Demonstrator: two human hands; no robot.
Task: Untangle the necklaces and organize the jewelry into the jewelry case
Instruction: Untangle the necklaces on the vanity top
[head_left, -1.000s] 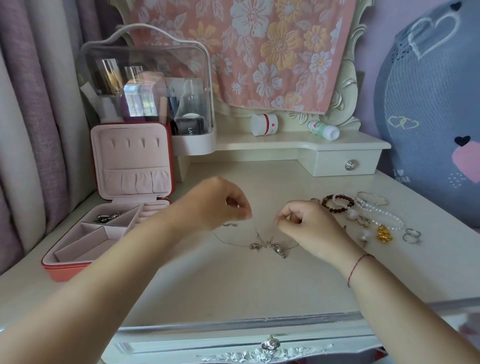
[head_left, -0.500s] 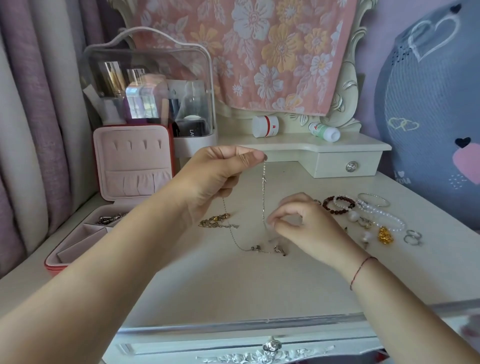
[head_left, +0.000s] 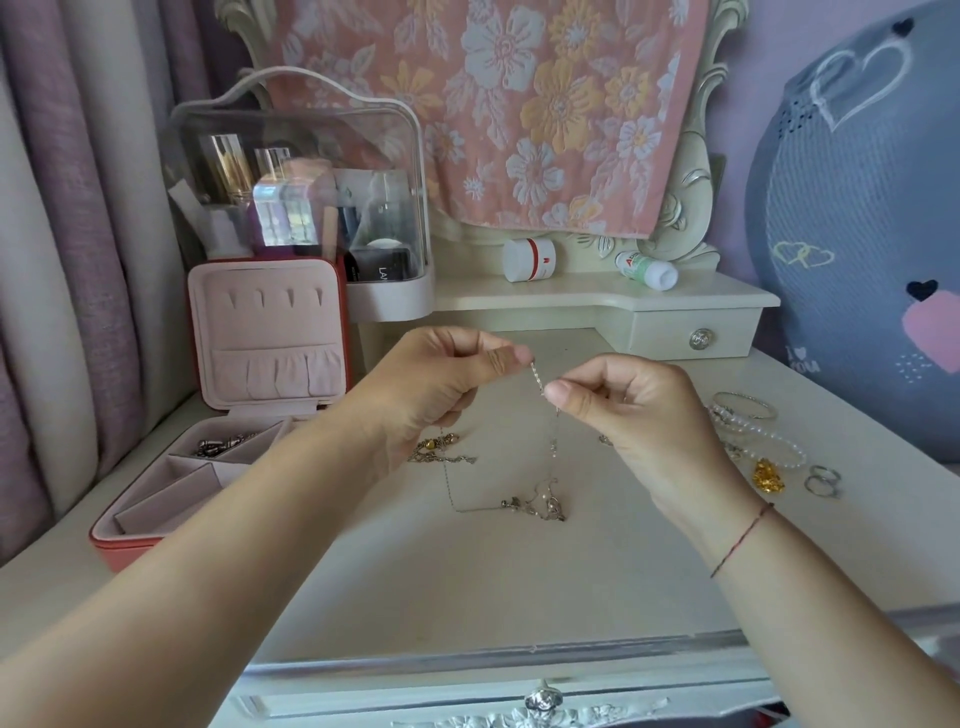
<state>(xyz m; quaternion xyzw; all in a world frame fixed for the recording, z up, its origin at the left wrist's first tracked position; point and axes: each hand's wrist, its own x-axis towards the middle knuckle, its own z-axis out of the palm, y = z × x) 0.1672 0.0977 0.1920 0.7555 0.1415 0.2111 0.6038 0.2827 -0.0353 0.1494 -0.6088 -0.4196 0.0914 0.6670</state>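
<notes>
- Left hand (head_left: 441, 384), centre of frame: fingers curled, thumb and forefinger pinching the top end of the silver necklace (head_left: 552, 447).
- Right hand (head_left: 634, 410), just beside it: fingers curled, thumb and forefinger pinching the same chain a little lower. A short taut stretch runs between the two pinches.
- Change: a second ago both hands worked low at the table top (head_left: 493, 582). The left then lifted the chain end, and the right has now risen from lower on the chain to meet it.
- Below the right hand the chain hangs to the tangle (head_left: 535, 506) of pendants, which lies on the table as before. A second run leads from there up toward the left hand.
- Judgement: one free end is being isolated, probably to work it back through the knot. Untangling is under way, not complete.
- Gold-toned necklace (head_left: 441, 449) lies apart, below the left hand.
- Jewelry case (head_left: 135, 545), lower left, stands open. One small metal item (head_left: 223, 447) sits in a rear compartment.
- Pearl bracelets (head_left: 763, 441), gold charm (head_left: 769, 475) and rings (head_left: 823, 480) are still unsorted at right.
- Not determinable: whether a clasp lies between the fingertips, and whether the tangle holds one chain or two.
- The left forearm covers part of the case's compartments. The right hand hides jewelry behind it.
</notes>
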